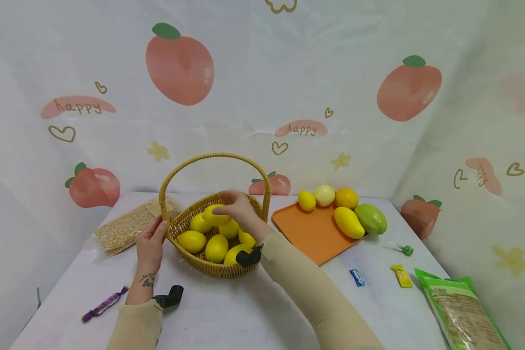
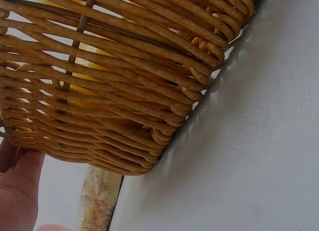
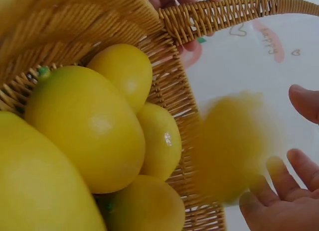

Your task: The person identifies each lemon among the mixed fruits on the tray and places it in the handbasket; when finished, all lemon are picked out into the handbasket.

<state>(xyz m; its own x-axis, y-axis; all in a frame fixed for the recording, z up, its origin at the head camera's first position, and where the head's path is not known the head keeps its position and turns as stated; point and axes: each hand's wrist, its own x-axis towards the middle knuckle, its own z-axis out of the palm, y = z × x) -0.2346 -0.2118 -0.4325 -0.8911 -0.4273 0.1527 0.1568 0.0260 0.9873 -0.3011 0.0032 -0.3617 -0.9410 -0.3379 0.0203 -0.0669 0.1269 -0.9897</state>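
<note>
A wicker basket (image 1: 220,270) with a tall arched handle (image 1: 218,155) holds several lemons (image 1: 216,248). At its left side my left hand (image 1: 150,243) grips the foot of the handle by the rim; in the left wrist view those fingers (image 2: 25,176) lie against the weave. My right hand (image 1: 240,210) is over the basket, thumb and fingers spread. Beside it one blurred lemon (image 3: 232,146) appears in mid-air in the right wrist view, apart from the thumb and close to the fingertips (image 3: 251,198).
An orange tray (image 1: 306,233) stands right of the basket, with a mango (image 1: 349,222), a green fruit (image 1: 370,218) and other fruit along its edge. Wrapped sweets (image 1: 401,276), a green lollipop (image 1: 407,250) and a green-edged bag (image 1: 463,311) lie right. A grain bag (image 1: 127,226) and purple sweet (image 1: 105,305) lie left.
</note>
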